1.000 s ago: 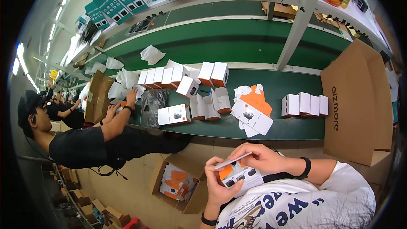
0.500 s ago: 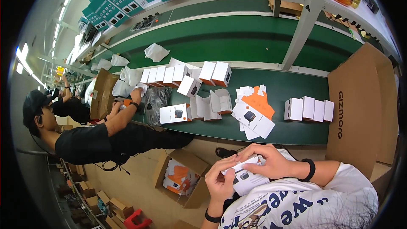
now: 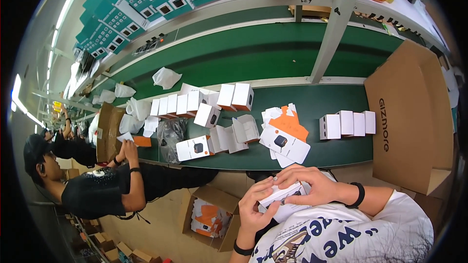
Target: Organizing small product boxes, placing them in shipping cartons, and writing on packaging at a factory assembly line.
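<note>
Close to my chest, in front of the bench edge, I hold a small white box (image 3: 282, 195) with a dark picture on it. My left hand (image 3: 257, 208) grips its left side, thumb along the near face. The fingers of my right hand (image 3: 314, 188) curl over the top and right side, and its thumb lies across the front. Much of the box is hidden by my fingers. Beyond my hands on the bench lies a fanned stack of white and orange flat cartons (image 3: 287, 142). To its left stand partly folded cartons with raised flaps (image 3: 245, 130).
The green bench (image 3: 302, 97) carries four-sided white boxes (image 3: 347, 124) in a row at right and more boxes (image 3: 187, 103) at left. A large brown carton (image 3: 409, 117) stands at right. A co-worker (image 3: 100, 185) stands at left; an open carton of scraps (image 3: 209, 219) sits on the floor.
My view has shifted slightly. My left fingers have moved across the box, and both hands still hold it. The co-worker's hands have come together, holding a white piece.
</note>
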Tool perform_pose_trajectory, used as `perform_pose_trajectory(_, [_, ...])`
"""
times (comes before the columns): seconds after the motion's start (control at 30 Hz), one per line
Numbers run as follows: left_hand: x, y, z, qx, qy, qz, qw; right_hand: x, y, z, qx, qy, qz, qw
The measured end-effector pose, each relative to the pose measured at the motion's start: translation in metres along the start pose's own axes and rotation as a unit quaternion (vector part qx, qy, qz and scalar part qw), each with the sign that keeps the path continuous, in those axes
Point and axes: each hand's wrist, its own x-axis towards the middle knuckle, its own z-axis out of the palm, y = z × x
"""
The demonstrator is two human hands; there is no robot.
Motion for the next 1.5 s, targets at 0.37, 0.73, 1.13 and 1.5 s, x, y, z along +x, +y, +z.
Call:
perform_pose_trajectory(0.37, [0.048, -0.012, -0.006, 0.203, -0.097, 0.011, 0.974, -0.021, 0.004, -0.033, -0.123, 0.188, 0.022, 0.974])
perform_pose_trajectory(0.73, [0.044, -0.083, 0.003, 0.183, -0.224, -0.223, 0.931, -0.164, 0.071, -0.222, -0.51, 0.665, 0.037, 0.545])
perform_pose_trajectory(1.13, [0.109, -0.199, 0.21, 0.211, -0.3, -0.086, 0.926, -0.174, 0.111, -0.229, -0.487, 0.669, 0.065, 0.557])
perform_pose_trajectory(1.5, [0.128, -0.172, 0.246, 0.396, -0.358, 0.076, 0.842, -0.185, 0.076, -0.177, -0.537, 0.66, 0.108, 0.514])
